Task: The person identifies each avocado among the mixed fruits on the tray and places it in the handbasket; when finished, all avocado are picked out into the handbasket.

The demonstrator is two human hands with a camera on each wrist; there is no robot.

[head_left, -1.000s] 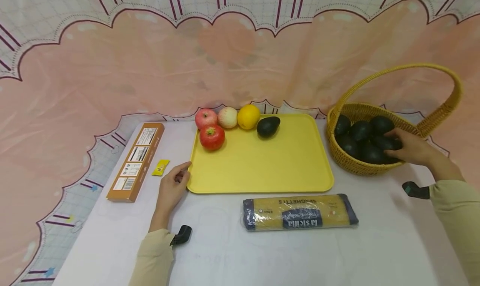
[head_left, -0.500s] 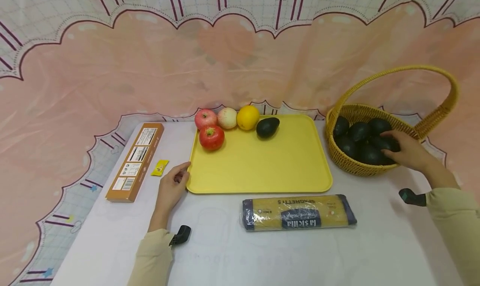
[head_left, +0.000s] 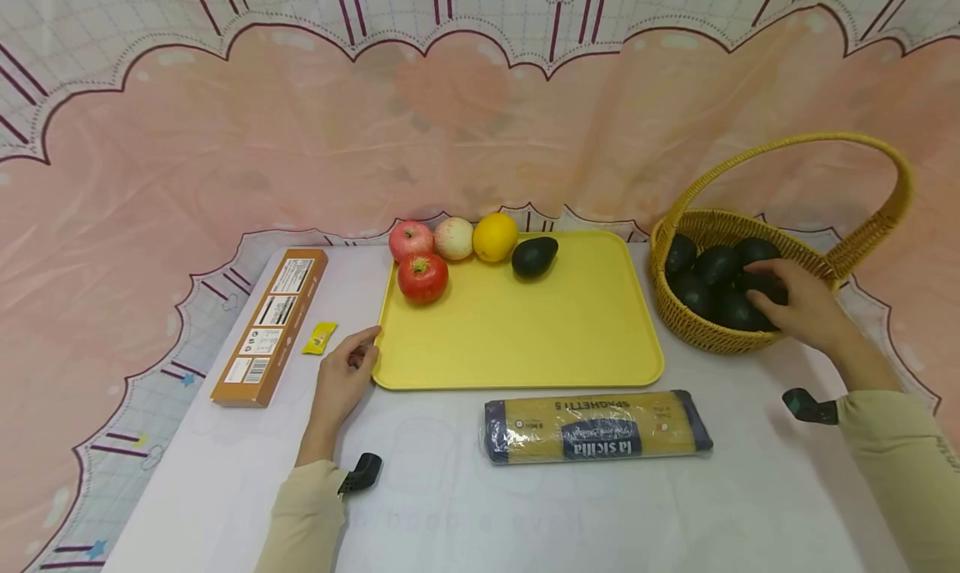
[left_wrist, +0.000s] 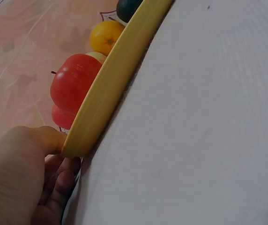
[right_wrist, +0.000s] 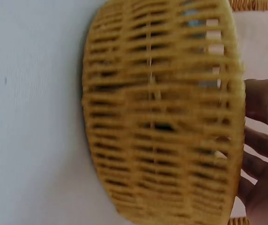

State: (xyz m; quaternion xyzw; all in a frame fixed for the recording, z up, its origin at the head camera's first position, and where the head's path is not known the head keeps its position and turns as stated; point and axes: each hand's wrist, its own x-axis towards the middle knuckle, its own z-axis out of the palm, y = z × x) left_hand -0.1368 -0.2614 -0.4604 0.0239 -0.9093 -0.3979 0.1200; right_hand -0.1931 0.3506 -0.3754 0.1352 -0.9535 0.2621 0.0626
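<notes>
My left hand grips the left rim of the yellow tray near its front corner. In the left wrist view, the other fingers curl below that rim. My right hand reaches into the wicker basket, its thumb and fingers around a dark green avocado. Several more avocados lie beside it. The basket wall hides the held avocado in the right wrist view. A single avocado lies on the tray, near an orange, a pale round fruit, a pink apple and a red pomegranate.
A pack of spaghetti lies in front of the tray. To the left are a long brown box and a small yellow packet. The tall basket handle arches behind my right hand. A patterned cloth hangs behind.
My right hand has shifted a little left inside the basket, its fingers staying around the avocado. The left hand stays on the tray rim, and the fruit on the tray has not moved.
</notes>
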